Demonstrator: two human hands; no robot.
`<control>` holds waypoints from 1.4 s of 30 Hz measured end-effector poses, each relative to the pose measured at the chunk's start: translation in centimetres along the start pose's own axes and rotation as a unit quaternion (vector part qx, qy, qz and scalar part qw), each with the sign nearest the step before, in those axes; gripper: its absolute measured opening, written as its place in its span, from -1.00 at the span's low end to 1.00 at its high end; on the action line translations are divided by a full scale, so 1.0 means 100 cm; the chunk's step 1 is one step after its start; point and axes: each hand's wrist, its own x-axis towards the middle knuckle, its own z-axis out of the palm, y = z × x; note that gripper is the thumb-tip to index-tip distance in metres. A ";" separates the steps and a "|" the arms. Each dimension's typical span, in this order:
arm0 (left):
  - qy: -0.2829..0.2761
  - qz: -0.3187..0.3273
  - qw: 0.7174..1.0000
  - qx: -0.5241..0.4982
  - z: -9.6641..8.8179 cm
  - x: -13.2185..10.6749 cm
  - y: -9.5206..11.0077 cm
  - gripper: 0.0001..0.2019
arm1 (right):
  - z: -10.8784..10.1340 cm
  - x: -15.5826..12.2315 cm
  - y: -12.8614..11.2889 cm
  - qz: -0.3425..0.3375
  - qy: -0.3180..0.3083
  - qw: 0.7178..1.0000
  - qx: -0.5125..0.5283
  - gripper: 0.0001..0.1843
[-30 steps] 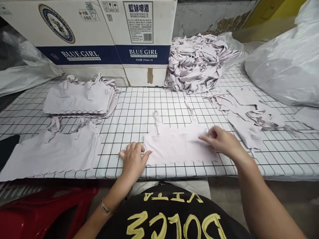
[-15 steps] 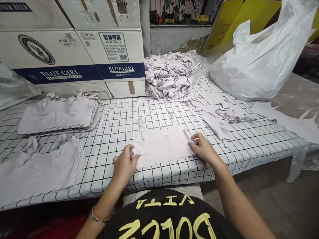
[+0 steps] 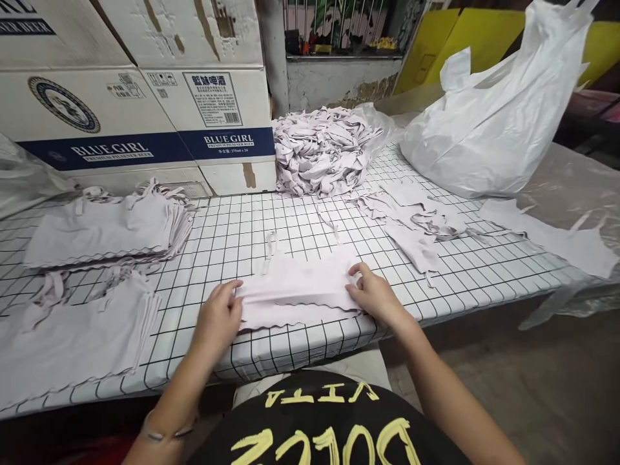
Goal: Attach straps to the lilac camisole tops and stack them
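A pale pink strappy camisole top [image 3: 300, 278] lies across the table's front part, its thin straps pointing away from me. My left hand [image 3: 219, 318] pinches its left side edge between thumb and fingers. At the opposite side edge, my right hand [image 3: 372, 292] is closed on the fabric in the same way. The upper layer is drawn up a little in a fold, and the wavy hem of the layer beneath shows along the front.
Two stacks of like tops, a rear stack [image 3: 104, 226] and a front stack [image 3: 82, 336], lie left. Behind stand a beer carton [image 3: 145, 123] and a heap of pink pieces [image 3: 322, 152]. Loose pieces [image 3: 411, 223] and a white plastic bag [image 3: 479, 135] are right, on the checked tablecloth [image 3: 203, 258].
The top layer of the camisole has been lifted and shifted away from the front hem, uncovering the lower layer. Both hands still grip the sides. The whole view has shifted slightly.
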 end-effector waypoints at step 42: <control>-0.115 0.146 0.957 -0.223 0.094 0.096 0.164 -0.67 | -0.089 0.123 -0.078 -0.058 0.034 0.858 0.510 -0.70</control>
